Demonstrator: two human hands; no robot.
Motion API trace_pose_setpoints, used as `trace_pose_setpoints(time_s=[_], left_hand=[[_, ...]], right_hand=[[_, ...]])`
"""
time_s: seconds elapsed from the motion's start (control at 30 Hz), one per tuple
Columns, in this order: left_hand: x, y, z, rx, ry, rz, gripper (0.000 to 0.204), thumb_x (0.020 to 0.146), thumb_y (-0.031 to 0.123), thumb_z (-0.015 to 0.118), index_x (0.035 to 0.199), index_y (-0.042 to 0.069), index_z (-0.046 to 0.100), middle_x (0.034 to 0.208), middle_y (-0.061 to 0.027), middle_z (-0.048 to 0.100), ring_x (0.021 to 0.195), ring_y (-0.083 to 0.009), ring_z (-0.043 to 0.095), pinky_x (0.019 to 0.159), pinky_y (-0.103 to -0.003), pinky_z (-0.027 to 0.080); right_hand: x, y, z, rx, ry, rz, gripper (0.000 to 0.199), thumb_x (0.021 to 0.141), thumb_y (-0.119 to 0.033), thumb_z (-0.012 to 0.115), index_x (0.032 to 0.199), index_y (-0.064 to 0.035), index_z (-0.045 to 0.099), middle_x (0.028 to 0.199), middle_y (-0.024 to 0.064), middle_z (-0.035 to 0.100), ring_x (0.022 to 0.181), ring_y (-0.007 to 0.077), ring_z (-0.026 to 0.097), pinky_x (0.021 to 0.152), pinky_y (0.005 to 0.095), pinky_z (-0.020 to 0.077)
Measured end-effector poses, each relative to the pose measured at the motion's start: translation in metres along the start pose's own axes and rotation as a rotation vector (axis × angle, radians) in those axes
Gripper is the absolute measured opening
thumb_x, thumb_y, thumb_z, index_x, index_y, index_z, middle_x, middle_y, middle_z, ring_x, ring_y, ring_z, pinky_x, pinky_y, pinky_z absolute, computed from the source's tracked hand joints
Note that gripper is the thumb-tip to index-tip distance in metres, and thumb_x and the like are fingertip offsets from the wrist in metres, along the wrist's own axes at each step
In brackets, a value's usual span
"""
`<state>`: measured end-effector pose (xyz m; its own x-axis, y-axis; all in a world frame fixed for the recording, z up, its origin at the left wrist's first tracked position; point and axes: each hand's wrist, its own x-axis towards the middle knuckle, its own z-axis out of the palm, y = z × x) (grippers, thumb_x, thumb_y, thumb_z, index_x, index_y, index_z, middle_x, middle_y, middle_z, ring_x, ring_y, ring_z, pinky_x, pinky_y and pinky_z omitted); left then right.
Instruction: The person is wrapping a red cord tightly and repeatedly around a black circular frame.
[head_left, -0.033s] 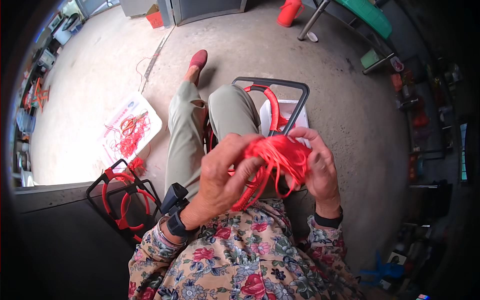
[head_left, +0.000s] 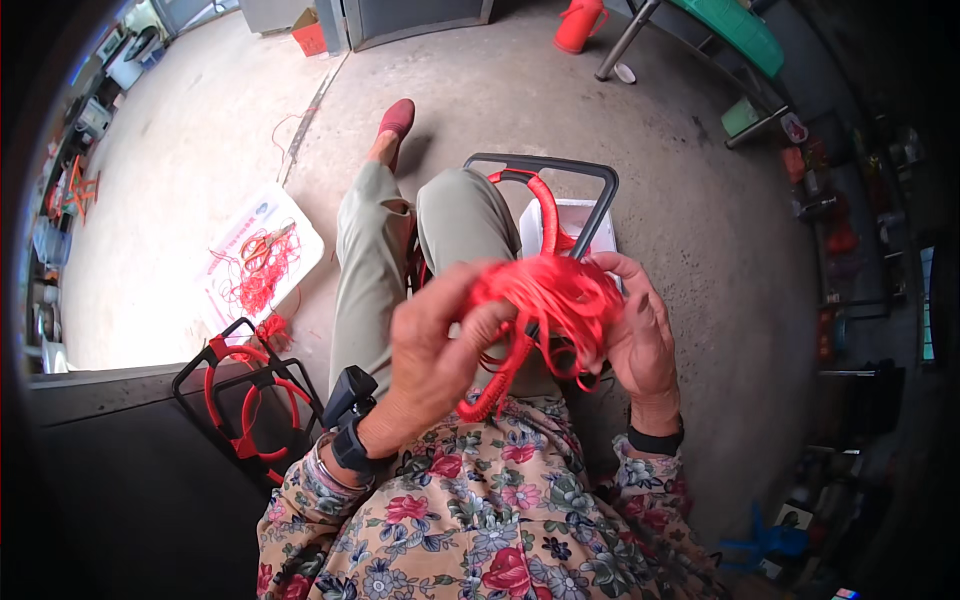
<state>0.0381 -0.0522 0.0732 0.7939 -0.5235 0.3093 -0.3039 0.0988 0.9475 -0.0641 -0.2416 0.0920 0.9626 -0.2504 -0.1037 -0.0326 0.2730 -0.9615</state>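
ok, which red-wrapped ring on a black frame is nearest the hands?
The red cord-wrapped ring on the black angular frame at the lap, partly behind the held red strands; the other red rings sit farther away, left.

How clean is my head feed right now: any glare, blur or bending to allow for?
Head view: glare washes out part of the white tray; motion blur softens the left hand and the red cord bundle; clutter at far right is dim; fisheye distortion bows straight edges near the rim.

Two hands (head_left: 430, 340); one red cord bundle (head_left: 570, 295); two black wristbands (head_left: 657, 442); one red shoe (head_left: 398, 117).
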Motion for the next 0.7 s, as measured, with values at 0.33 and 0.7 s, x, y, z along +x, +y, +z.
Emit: trace_pose_setpoints(time_s=[0.33, 0.7], left_hand=[[-0.002, -0.041, -0.024, -0.590, 0.210, -0.553, 0.027, 0.091, 0.014, 0.062, 0.112, -0.003, 0.059, 0.087, -0.0041, 0.066, 0.068, -0.0080, 0.061, 0.060, -0.021, 0.051], [-0.003, -0.042, -0.037, -0.525, 0.342, -0.525, 0.024, 0.090, 0.013, 0.063, 0.108, -0.003, 0.061, 0.085, -0.0048, 0.066, 0.066, -0.0098, 0.062, 0.053, -0.023, 0.050]], right_hand=[[-0.029, 0.032, -0.034, 0.304, 0.190, 0.001, 0.053, 0.087, -0.026, 0.066, 0.129, -0.0026, 0.045, 0.109, 0.0110, 0.057, 0.093, 0.0188, 0.058, 0.067, 0.0260, 0.0500], [-0.028, 0.042, 0.002, -0.536, 0.146, -0.051, 0.013, 0.091, -0.008, 0.058, 0.101, 0.0005, 0.061, 0.090, 0.0053, 0.066, 0.081, 0.0110, 0.062, 0.074, 0.0254, 0.0486]])
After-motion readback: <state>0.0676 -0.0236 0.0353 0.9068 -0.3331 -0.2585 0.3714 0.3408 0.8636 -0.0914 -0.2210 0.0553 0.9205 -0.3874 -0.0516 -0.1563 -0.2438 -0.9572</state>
